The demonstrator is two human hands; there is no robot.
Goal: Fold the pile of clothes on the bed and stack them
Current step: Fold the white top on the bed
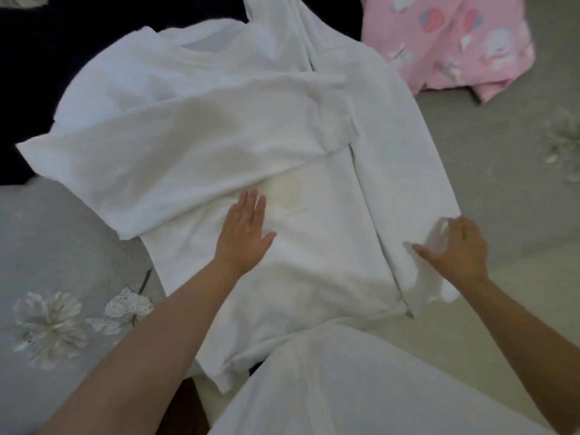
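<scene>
A white shirt [251, 127] lies spread on the bed [470, 171], collar away from the person, and serves as the landmark here. The left hand [243, 232] lies flat on the shirt's middle, fingers straight and together, just beside a pale yellowish stain [288, 191]. The right hand [455, 249] is at the shirt's right edge, fingers curled around a bit of white cloth, though blur hides the exact grip. The shirt's right side looks already turned in along a lengthwise crease, and its left sleeve [103, 158] lies folded across the chest. A pink garment [455, 42] sits beyond the shirt's right shoulder, and dark cloth [37, 73] lies beyond its left. The step in hand seems to be the lengthwise fold of the shirt. The next move likely calls for the left hand pinning the middle while the right lays its flap over smoothly, then a fold of hem to collar.
</scene>
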